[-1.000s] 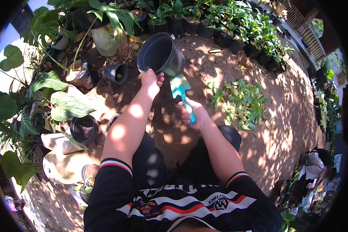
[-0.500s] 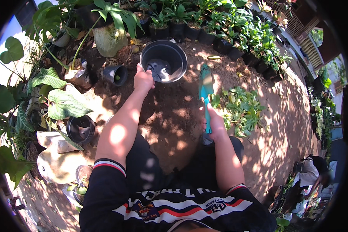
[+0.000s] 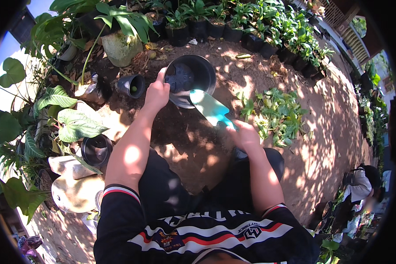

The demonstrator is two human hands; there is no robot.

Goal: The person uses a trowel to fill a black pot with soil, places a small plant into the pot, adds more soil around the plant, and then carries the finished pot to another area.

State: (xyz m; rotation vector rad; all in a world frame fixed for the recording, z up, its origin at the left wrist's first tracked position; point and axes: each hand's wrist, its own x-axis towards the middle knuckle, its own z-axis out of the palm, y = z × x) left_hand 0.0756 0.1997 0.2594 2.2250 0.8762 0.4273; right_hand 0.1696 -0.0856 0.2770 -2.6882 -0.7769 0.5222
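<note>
My left hand [image 3: 157, 91] grips the left rim of a black plastic plant pot [image 3: 209, 77], tilted so that its inside shows. The pot's holed bottom is visible and I see no soil in it. In my right hand [image 3: 245, 135] is the handle of a turquoise hand trowel [image 3: 210, 107]. The trowel's blade points up and left, its tip at the near rim of the pot. Whether tip and rim touch I cannot tell. Dark loose soil [image 3: 176, 136] lies on the ground below the pot, between my knees.
Leafy cuttings [image 3: 279, 116] lie in a heap right of the trowel. A small black pot [image 3: 132, 86] rests on its side at the left, near a large stone [image 3: 121, 48]. Potted plants [image 3: 251, 42] line the far side. Another person [image 3: 361, 185] is at the right.
The trowel has swung left, from pointing straight ahead to reaching the pot's near rim. The pot has come slightly nearer and tilted differently, still in my left hand.
</note>
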